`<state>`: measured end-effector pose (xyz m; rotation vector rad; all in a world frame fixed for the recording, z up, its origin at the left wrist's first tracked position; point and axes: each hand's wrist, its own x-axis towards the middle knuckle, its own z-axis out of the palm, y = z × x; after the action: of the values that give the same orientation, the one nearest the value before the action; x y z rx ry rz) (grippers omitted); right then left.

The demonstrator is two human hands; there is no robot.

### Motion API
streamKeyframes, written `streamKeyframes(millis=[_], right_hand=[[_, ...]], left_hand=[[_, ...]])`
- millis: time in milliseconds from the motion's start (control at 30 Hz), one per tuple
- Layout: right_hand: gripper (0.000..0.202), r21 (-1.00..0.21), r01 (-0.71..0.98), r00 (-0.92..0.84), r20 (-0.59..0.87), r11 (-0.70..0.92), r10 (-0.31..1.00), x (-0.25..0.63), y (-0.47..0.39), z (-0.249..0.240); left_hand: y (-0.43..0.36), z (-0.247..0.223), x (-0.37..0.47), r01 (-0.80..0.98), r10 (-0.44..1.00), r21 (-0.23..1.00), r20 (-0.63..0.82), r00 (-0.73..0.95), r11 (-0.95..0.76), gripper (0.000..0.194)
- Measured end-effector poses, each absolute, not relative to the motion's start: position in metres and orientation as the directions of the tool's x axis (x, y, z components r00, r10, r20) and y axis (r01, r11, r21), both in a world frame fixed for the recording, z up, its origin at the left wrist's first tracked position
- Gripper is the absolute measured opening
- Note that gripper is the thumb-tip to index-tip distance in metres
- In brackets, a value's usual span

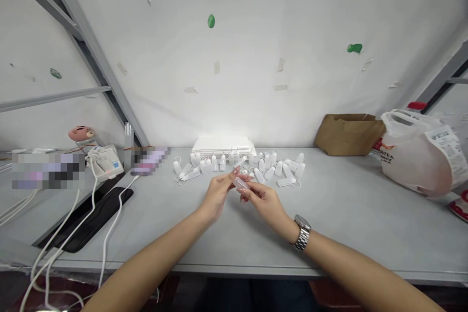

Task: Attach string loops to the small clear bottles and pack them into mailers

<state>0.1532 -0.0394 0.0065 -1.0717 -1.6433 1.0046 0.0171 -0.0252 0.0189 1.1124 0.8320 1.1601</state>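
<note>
A small translucent plastic bottle [241, 184] is held between my two hands over the grey table. My left hand [218, 193] pinches near its upper end, around a small part too tiny to make out. The fingers of my right hand [263, 199] are closed on the bottle's body. Just beyond my hands lie several similar white bottles [223, 163], some upright and some on their sides, a few with thin loops. Behind them is a stack of white sheets or flat boxes [223, 144].
On the left of the table [164, 243] are a black phone-like slab [98, 219], white cables, a white power strip [106, 163], and blurred screens. At right stand a brown paper bag [347, 134] and a filled plastic bag [417, 156]. A white wall rises behind.
</note>
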Motion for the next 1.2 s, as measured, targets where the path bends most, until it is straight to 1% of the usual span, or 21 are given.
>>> streamKeyframes(millis=[100,267,400,567,667,767,867,1000,1100,1200], right_hand=[[0.026,-0.904,0.265,-0.191,0.293,0.337,0.937,0.153,-0.042,0.004],[0.024,-0.930,0.241,-0.173,0.238,0.276,0.956,0.152,-0.039,0.000],[0.025,-0.952,0.192,-0.143,0.214,0.239,0.966,0.150,-0.041,-0.001],[0.026,-0.975,0.089,-0.128,0.192,0.204,0.973,0.147,-0.043,-0.002],[0.029,-0.980,0.042,-0.144,0.186,0.194,0.972,0.147,-0.042,-0.001],[0.030,-0.983,-0.001,-0.192,0.179,0.182,0.965,0.147,-0.043,0.002],[0.030,-0.979,-0.039,-0.235,0.202,0.199,0.951,0.147,-0.045,0.006],[0.028,-0.974,-0.069,-0.272,0.226,0.216,0.935,0.149,-0.046,0.012],[0.028,-0.970,-0.077,-0.278,0.243,0.230,0.929,0.152,-0.045,0.015],[0.028,-0.965,-0.086,-0.262,0.261,0.247,0.929,0.154,-0.044,0.018]], left_hand=[[-0.025,0.015,0.020,-0.318,0.981,0.948,0.033,0.190,0.029,0.034],[-0.023,0.004,0.024,-0.419,0.976,0.906,0.028,0.218,0.068,0.027],[-0.022,0.000,0.025,-0.466,0.966,0.878,0.015,0.259,0.112,0.026],[-0.022,0.002,0.026,-0.442,0.946,0.885,0.007,0.323,0.144,0.031],[-0.023,0.005,0.027,-0.416,0.937,0.901,0.034,0.348,0.122,0.032],[-0.027,0.007,0.027,-0.369,0.921,0.925,0.060,0.385,0.093,0.037],[-0.032,0.010,0.026,-0.303,0.908,0.953,0.104,0.406,0.027,0.042],[-0.036,0.016,0.023,-0.253,0.906,0.966,0.155,0.393,-0.055,0.041],[-0.034,0.021,0.020,-0.273,0.913,0.959,0.172,0.371,-0.070,0.040],[-0.030,0.026,0.016,-0.337,0.935,0.937,0.200,0.292,-0.095,0.038]])
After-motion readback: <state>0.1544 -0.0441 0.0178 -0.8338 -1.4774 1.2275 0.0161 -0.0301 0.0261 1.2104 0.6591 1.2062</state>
